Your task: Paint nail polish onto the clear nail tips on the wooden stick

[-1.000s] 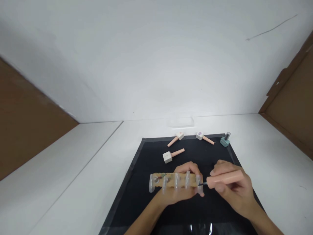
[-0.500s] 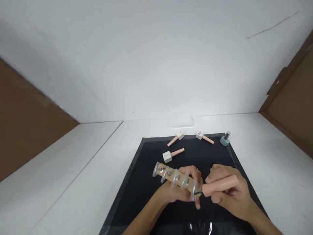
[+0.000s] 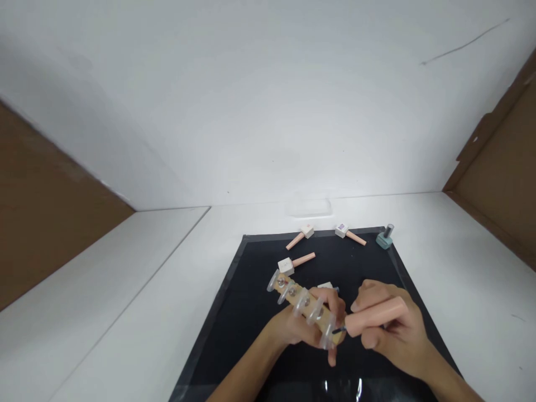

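My left hand point(image 3: 304, 324) is closed around a tan nail display stand point(image 3: 300, 302) that carries a row of several clear false nails point(image 3: 313, 311). The stand slants, its far end up and to the left. Between the fingers of my right hand point(image 3: 397, 329) is a pink nail polish brush cap point(image 3: 376, 316), its handle pointing up to the right. The dark brush tip touches or nearly touches the false nail at the stand's near right end. Just behind my left fingers, a white bottle point(image 3: 325, 286) shows in part.
Three white polish bottles with pink caps, one left point(image 3: 286, 266), one at the back point(image 3: 307, 230) and one back right point(image 3: 341, 230), lie on the black mat point(image 3: 255, 279). A teal bottle point(image 3: 384, 240) stands at its corner. Behind is a clear tray point(image 3: 310, 208); brown panels point(image 3: 502, 162) flank the table.
My left hand has turned the stand from level to slanted, lowering its right end. My right hand has followed slightly left and down with the brush. A white bottle behind my left fingers has come into view.
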Motion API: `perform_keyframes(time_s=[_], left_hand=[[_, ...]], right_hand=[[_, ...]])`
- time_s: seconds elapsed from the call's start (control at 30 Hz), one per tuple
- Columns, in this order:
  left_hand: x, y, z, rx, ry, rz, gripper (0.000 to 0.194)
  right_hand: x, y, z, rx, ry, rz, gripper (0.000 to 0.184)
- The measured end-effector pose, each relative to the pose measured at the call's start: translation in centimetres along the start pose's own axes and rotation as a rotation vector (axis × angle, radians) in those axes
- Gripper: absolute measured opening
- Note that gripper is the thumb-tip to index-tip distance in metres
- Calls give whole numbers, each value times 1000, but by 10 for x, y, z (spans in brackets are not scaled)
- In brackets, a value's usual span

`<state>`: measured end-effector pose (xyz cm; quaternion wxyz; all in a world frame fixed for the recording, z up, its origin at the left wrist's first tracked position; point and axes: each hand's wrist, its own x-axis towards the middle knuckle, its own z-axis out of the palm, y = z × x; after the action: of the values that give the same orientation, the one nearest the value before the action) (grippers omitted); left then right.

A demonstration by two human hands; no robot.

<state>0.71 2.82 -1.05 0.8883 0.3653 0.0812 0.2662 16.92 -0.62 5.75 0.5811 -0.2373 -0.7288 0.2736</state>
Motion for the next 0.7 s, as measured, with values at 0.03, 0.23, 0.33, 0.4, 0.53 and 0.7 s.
perform_keyframes(time_s=[0.03,0.23,0.33,0.4,0.53,0.7], left_hand=[[0,1,1,-6,11,-1,41],[-1,1,4,-20,8,27,44],[0,0,4,-38,-20,52,43],[0,-1,4,-47,-45,67,42],[1,-2,4,-78,-42,67,42],[1,-2,3,-57,-19,66,37]], right_hand=[[0,0,0,-2,18,3,28],[-7,1,0,-23,48,30,27],[-10,3,0,-34,80,27,23],[-11,4,0,-41,87,26,22],[-11,3,1,-71,95,26,22],[-7,0,0,-53,88,27,24]])
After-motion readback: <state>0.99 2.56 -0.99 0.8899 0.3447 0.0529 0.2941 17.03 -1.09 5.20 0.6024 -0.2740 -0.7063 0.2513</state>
